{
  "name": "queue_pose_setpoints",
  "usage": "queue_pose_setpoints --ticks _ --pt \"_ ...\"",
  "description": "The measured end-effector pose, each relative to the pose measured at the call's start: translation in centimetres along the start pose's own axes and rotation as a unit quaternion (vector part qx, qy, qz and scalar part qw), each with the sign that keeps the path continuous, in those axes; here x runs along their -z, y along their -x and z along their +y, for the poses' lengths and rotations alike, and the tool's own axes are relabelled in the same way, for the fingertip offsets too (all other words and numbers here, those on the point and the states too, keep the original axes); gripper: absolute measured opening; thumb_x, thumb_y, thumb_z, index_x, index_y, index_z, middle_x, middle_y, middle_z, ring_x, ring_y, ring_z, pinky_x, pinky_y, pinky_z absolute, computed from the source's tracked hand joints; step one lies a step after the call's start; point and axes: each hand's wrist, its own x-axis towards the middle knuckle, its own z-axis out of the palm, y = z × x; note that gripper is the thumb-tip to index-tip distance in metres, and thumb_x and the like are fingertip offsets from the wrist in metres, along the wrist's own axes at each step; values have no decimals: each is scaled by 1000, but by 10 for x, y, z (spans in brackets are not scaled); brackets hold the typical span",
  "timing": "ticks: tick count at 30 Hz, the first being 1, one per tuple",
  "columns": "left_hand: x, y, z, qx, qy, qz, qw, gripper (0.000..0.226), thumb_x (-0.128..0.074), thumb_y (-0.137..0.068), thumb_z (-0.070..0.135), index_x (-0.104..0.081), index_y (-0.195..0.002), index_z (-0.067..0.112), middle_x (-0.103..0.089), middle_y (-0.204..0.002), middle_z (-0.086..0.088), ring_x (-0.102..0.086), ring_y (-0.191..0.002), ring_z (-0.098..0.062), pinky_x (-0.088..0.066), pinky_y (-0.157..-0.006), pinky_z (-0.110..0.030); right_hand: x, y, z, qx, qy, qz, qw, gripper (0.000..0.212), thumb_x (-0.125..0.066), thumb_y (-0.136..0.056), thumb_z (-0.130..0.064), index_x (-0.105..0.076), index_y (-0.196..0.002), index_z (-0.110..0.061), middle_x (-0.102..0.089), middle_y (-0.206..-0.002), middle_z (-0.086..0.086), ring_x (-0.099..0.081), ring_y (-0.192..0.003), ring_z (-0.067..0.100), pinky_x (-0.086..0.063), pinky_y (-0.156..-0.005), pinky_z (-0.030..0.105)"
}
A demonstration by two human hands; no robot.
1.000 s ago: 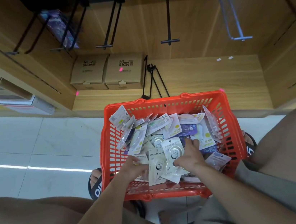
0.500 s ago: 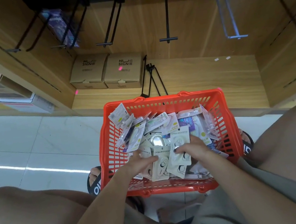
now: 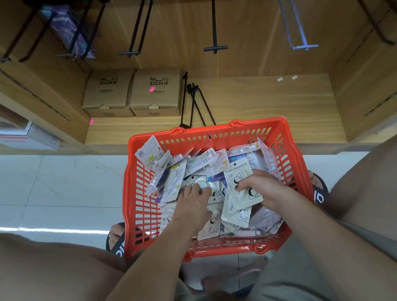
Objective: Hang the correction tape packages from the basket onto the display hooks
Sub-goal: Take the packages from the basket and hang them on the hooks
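Note:
An orange basket on the floor between my knees holds several correction tape packages in a loose pile. My right hand grips a small stack of cream packages with a cartoon figure, lifted a little above the pile. My left hand reaches into the pile with fingers spread on a package with a round blister. Black display hooks and one pale hook stick out from the wooden back panel above; most are bare.
Two brown NU SIGN boxes stand on the low wooden shelf, beside loose black hooks. A purple packet hangs on a hook at upper left. White tiled floor lies to the left. My sandalled feet flank the basket.
My right hand has gathered cream packages and raised them toward the basket's middle. My left hand has moved forward onto the pile. The view has shifted down slightly.

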Motion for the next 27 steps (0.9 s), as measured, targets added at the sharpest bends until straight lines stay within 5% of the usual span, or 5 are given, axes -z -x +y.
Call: queue_pose_setpoints --ticks 10,17,21,24,27 --pt "17 -2 -2 -10 155 32 987 9 -52 -105 14 -51 -114 15 -60 -93 -5 -62 -93 -31 -48 -88 -37 12 10 -12 41 209 -25 977 54 -76 -72 1 -65 -121 -20 -72 -117 5 -67 -105 24 -59 -83 39" --pt "49 -1 -5 79 387 105 913 3 -48 -108 15 -46 -109 14 -44 -64 0 -39 -53 -15 -35 -47 -23 5 11 -9 23 -6 -61 998 34 -73 -84 2 -73 -111 -18 -77 -114 10 -71 -109 29 -60 -85 45" --pt "63 0 -9 131 471 120 864 17 -43 -111 23 -50 -125 17 -50 -76 -5 -46 -64 -20 -42 -63 -32 -4 14 -16 31 -105 -116 987 42 -66 -91 4 -67 -131 -9 -74 -126 17 -70 -118 38 -51 -108 58" --pt "71 2 -11 170 511 120 834 33 -41 -111 34 -52 -135 14 -59 -87 -2 -57 -71 -18 -46 -72 -36 -14 22 -23 51 -147 -154 976 40 -58 -97 6 -62 -135 -2 -71 -129 22 -68 -118 41 -60 -92 47" --pt "78 6 -11 189 557 73 805 69 -47 -102 62 -36 -159 24 -54 -150 -6 -56 -132 -28 -46 -99 -41 -24 26 -28 65 -192 -172 964 38 -55 -100 5 -60 -137 3 -69 -133 24 -68 -117 39 -61 -76 37"
